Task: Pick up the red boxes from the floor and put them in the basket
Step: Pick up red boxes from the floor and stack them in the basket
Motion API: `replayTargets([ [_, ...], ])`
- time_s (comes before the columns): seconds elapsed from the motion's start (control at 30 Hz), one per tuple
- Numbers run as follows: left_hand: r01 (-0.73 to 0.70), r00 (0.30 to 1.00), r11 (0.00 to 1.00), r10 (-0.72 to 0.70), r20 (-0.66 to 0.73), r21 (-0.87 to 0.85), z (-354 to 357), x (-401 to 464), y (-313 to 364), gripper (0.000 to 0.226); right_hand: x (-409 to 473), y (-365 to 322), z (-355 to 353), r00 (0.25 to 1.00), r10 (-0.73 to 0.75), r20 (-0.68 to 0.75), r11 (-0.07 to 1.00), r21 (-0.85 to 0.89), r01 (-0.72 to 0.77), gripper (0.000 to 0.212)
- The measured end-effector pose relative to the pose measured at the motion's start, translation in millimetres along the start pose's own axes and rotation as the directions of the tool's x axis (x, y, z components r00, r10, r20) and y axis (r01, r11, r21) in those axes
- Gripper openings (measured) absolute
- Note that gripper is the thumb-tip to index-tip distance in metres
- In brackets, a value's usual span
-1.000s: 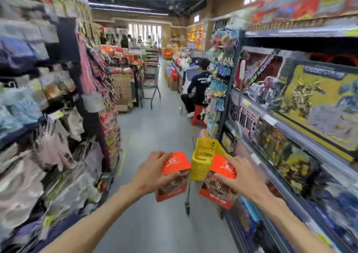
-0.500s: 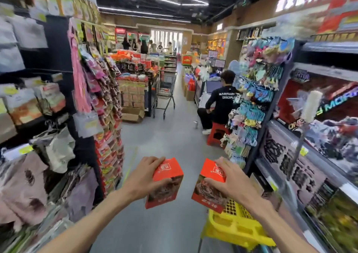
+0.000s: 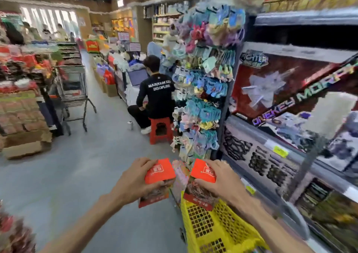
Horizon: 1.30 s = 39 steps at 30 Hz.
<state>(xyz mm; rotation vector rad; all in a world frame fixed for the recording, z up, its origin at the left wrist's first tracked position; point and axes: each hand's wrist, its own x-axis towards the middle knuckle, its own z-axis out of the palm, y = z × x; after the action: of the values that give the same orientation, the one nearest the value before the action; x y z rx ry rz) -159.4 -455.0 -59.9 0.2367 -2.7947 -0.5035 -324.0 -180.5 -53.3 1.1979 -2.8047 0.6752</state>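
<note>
the aisle is brightly and evenly lit from overhead; pale daylight also comes through the tall windows [image 3: 48,20] at the far end, which are washed out to near white. the grey floor [image 3: 58,175] carries a soft sheen and only faint shadows. the whole picture is smeared by motion blur, worst along the right-hand shelves [image 3: 290,117], where the box lettering breaks into jagged blocks, and in the bottom left corner. the hanging goods on the rack [image 3: 203,78] melt into patches of colour. wide-angle bending curves the shelf edges and stretches both forearms toward the bottom edge.
</note>
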Motion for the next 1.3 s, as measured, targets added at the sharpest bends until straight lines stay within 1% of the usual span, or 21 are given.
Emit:
replayTargets([
  [0.1, -0.14, 0.987, 0.989, 0.143, 0.079, -0.046, 35, 79, -17, 0.096, 36, 31, 8, 0.99, 0.133, -0.044, 0.99, -0.039, -0.135, 0.094],
  [0.2, -0.269, 0.953, 0.961, 0.274, 0.131, -0.059, 74, 151, -25, 0.096, 67, 70, 22, 0.966, 0.241, -0.094, 0.965, -0.079, -0.249, 0.096],
  [0.3, -0.376, 0.9, 0.924, 0.382, 0.21, -0.068, 112, 214, -27, 0.094, 83, 100, 32, 0.923, 0.363, -0.124, 0.922, -0.094, -0.375, 0.099],
  [0.4, -0.463, 0.835, 0.88, 0.474, 0.281, -0.107, 152, 264, -26, 0.094, 89, 120, 41, 0.872, 0.46, -0.166, 0.873, -0.097, -0.478, 0.097],
  [0.53, -0.566, 0.72, 0.802, 0.593, 0.361, -0.19, 196, 308, -15, 0.09, 88, 141, 56, 0.798, 0.567, -0.205, 0.794, -0.12, -0.595, 0.099],
  [0.6, -0.625, 0.642, 0.748, 0.655, 0.398, -0.224, 220, 323, -10, 0.091, 87, 147, 68, 0.738, 0.643, -0.205, 0.736, -0.102, -0.67, 0.103],
  [0.7, -0.684, 0.513, 0.667, 0.727, 0.456, -0.294, 266, 344, -14, 0.092, 85, 151, 91, 0.626, 0.744, -0.235, 0.632, -0.058, -0.773, 0.102],
  [0.77, -0.691, 0.437, 0.627, 0.758, 0.484, -0.359, 300, 355, -23, 0.091, 82, 153, 111, 0.562, 0.78, -0.276, 0.575, -0.04, -0.817, 0.097],
  [0.87, -0.688, 0.375, 0.609, 0.764, 0.526, -0.395, 349, 365, -37, 0.098, 80, 160, 152, 0.467, 0.83, -0.303, 0.485, -0.02, -0.874, 0.098],
  [0.93, -0.667, 0.348, 0.614, 0.758, 0.552, -0.422, 384, 366, -47, 0.101, 80, 167, 183, 0.418, 0.855, -0.307, 0.442, 0.01, -0.897, 0.098],
  [1.03, -0.677, 0.289, 0.582, 0.773, 0.564, -0.451, 445, 365, -63, 0.093, 75, 183, 235, 0.34, 0.882, -0.326, 0.388, 0.093, -0.917, 0.095],
  [1.1, -0.666, 0.259, 0.578, 0.773, 0.58, -0.472, 490, 361, -73, 0.087, 68, 197, 271, 0.301, 0.908, -0.292, 0.349, 0.127, -0.929, 0.097],
  [1.17, -0.644, 0.233, 0.598, 0.747, 0.623, -0.477, 534, 358, -83, 0.088, 62, 211, 307, 0.283, 0.927, -0.246, 0.321, 0.132, -0.938, 0.1],
  [1.23, -0.649, 0.194, 0.596, 0.73, 0.656, -0.472, 577, 353, -94, 0.092, 57, 223, 341, 0.271, 0.936, -0.226, 0.304, 0.128, -0.944, 0.1],
  [1.3, -0.666, 0.159, 0.584, 0.719, 0.676, -0.464, 614, 348, -102, 0.094, 53, 236, 372, 0.291, 0.932, -0.215, 0.318, 0.103, -0.943, 0.098],
])
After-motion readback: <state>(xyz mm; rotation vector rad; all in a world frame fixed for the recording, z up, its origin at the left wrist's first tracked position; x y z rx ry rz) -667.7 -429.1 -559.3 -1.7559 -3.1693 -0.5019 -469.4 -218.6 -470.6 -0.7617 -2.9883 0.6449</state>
